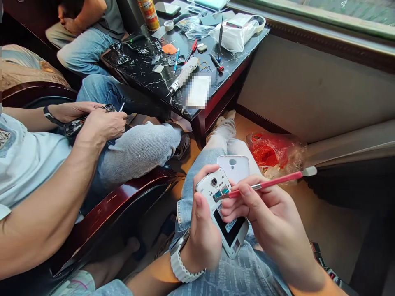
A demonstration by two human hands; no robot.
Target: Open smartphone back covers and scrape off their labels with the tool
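Low in front of me, my left hand (205,230) grips a white smartphone (206,183) by its side, back facing up and cover off. Its camera lens, card slots and dark battery bay show. My right hand (265,218) pinches a red-handled brush (280,180) with a metal ferrule. The brush's dark tip lies at the card slots near the middle of the phone; whether it touches them I cannot tell. A pale bristle-like end points to the right. Just beyond the phone, a white phone back cover (239,167) with a camera hole rests on my leg.
To my left, another person's hands (101,121) hold an opened device and a thin tool. A black marble-patterned table (148,82) ahead carries an electric screwdriver (184,75), several small parts, screwdrivers and a spray can (148,15). A red plastic bag (265,150) lies on the floor.
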